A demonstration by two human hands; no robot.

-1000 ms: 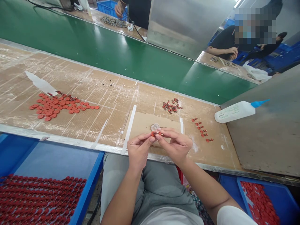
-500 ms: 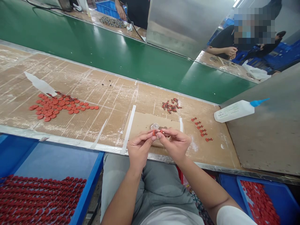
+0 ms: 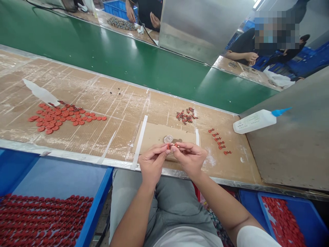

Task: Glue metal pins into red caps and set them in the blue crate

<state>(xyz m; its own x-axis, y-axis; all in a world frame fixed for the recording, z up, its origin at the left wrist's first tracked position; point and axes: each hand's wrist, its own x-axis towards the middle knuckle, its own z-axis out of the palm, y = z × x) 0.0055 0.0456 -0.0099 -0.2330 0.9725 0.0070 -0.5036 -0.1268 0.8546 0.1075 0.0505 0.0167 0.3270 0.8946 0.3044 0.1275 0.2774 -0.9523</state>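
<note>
My left hand (image 3: pixel 154 159) pinches the red round end of a small figure (image 3: pixel 169 146) between thumb and fingertips. My right hand (image 3: pixel 190 157) pinches the dark and red part at its other end, so both hands meet on it; the fingers hide much of its detail. Just beyond them a small clear cup (image 3: pixel 168 139) stands on a flat cardboard piece (image 3: pixel 154 132). Farther back lies a pile of small red and dark pieces (image 3: pixel 186 116). To the right, several red-based figures (image 3: pixel 219 141) lie in a slanting row.
Red discs (image 3: pixel 51 118) are spread at the left, beside a translucent bottle (image 3: pixel 41 92). A white glue-type bottle with blue tip (image 3: pixel 255 121) lies against the metal panel at right. Blue trays (image 3: pixel 102 202) hold red pieces below the table edge. Co-workers sit beyond the green belt (image 3: pixel 115 58).
Both hands stay together on the small figure, with hardly any shift. The whole view has slid slightly. Across the belt, a co-worker's second hand has come into sight.
</note>
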